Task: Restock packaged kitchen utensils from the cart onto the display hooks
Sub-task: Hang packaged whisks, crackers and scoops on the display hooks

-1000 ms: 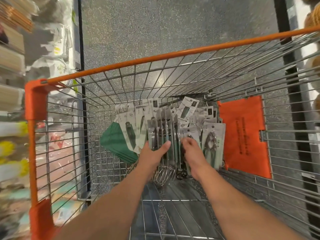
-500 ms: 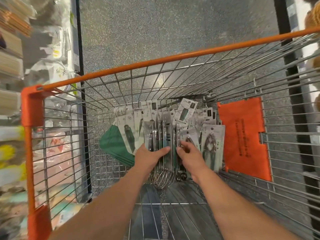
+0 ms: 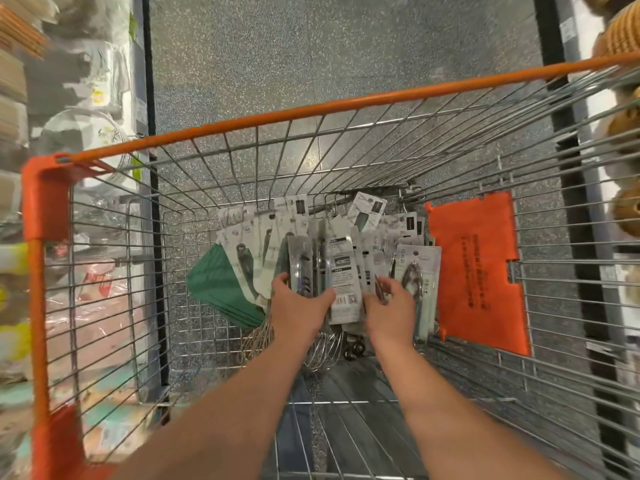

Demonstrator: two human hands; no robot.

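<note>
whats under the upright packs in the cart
Wire whisk heads poke out below the upright packs; their handles and whatever else lies beneath are covered by the packs and both hands.

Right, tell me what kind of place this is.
Most likely a retail shop aisle during restocking. A wire cart with an orange rim holds carded utensil packs that both hands are sorting through, goods crowd the shelves on the left, and the floor is speckled.

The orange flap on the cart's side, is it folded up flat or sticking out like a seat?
Folded flat. The orange flap lies against the cart's right wire wall, beside the utensil packages, and nothing sits on it.
</note>
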